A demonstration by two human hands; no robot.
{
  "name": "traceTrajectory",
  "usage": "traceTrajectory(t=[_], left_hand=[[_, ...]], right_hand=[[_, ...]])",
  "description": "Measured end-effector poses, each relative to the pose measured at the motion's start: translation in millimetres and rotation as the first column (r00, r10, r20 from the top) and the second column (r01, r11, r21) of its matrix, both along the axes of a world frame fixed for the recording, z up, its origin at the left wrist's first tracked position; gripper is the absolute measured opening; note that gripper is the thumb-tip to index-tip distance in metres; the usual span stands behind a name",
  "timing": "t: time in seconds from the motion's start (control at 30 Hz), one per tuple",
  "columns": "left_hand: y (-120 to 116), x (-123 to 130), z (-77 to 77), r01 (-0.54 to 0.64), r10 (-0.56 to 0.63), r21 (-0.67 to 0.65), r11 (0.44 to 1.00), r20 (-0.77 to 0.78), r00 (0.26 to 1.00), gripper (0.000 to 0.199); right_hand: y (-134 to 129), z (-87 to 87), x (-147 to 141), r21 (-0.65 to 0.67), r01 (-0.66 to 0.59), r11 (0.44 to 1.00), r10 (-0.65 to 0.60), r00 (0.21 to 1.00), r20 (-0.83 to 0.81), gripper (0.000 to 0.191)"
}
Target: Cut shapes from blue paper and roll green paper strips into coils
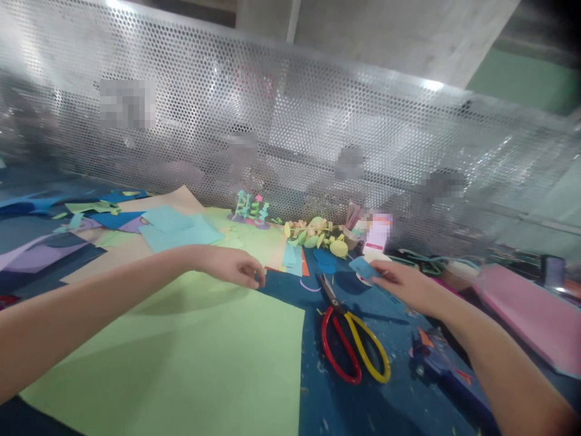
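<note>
My left hand (233,266) hovers over the far edge of a large light-green sheet (204,363), its fingers loosely bent and apart with nothing visible in them. Between the thumb and fingers of my right hand (403,283) is a small blue piece of paper (363,267), raised over the dark blue table. Scissors (336,303) with one red and one yellow handle lie spread beside the green sheet, between my hands. Blue paper pieces (324,260) and a thin purple paper strip (310,286) lie beyond the scissors.
Paper scraps (104,218) and blue sheets (172,227) cover the left. Small paper plants (252,209) and yellow-green paper leaves (318,233) stand before a perforated metal screen (281,121); blurred people are behind it. A dark blue tool (445,363), a pink sheet (531,309) and a phone (377,233) lie right.
</note>
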State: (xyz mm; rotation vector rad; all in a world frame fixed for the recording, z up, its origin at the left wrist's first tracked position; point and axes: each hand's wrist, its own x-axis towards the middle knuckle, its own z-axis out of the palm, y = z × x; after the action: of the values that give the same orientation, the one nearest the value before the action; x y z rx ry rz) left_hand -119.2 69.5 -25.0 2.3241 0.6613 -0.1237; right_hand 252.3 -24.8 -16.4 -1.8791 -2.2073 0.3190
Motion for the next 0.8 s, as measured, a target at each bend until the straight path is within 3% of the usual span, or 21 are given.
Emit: traceTrajectory(t=[0.07,0.13,0.2,0.27,0.3,0.37,0.43,0.57,0.8], left_hand=[[1,0,0.1,0.022,-0.023,-0.044,0.999,-0.009,1.0,0.028],[3,1,-1.3,0.02,-0.02,-0.02,1.0,-0.002,1.0,0.024],[5,3,-3.8,-0.008,0.008,0.023,1.0,0.024,1.0,0.022],[8,5,-6.0,-0.034,0.032,0.055,0.998,0.05,0.998,0.023],[8,6,-6.5,-0.046,0.041,0.07,0.996,0.062,0.997,0.023],[9,6,-6.1,-0.06,0.053,0.097,0.993,0.078,0.996,0.022],[10,4,-4.6,-0.069,0.06,0.113,0.991,0.084,0.995,0.022],[10,3,-2.7,-0.082,0.076,0.096,0.992,0.066,0.995,0.022],[4,28,-14.9,-0.01,0.007,0.021,1.0,0.11,0.994,0.021]], right_hand=[[-6,9.4,-16,0.087,0.016,0.996,-0.005,0.992,-0.125,0.043],[-16,18.6,-41,0.038,0.01,0.999,-0.003,0.98,-0.199,0.046],[-29,24.9,-70,-0.154,-0.167,0.974,0.133,0.968,-0.214,0.045],[-42,25.7,-94,-0.387,-0.322,0.864,0.261,0.944,-0.202,0.038],[-47,24.0,-103,-0.458,-0.336,0.823,0.292,0.942,-0.166,0.036],[-55,17.4,-112,-0.502,-0.311,0.807,0.324,0.944,-0.063,0.046],[-60,9.7,-112,-0.489,-0.292,0.822,0.328,0.945,-0.012,0.05],[-62,-2.9,-95,-0.439,-0.262,0.859,0.287,0.958,-0.009,0.024],[-37,-17.5,-48,-0.284,-0.197,0.939,0.177,0.98,-0.094,0.025]])
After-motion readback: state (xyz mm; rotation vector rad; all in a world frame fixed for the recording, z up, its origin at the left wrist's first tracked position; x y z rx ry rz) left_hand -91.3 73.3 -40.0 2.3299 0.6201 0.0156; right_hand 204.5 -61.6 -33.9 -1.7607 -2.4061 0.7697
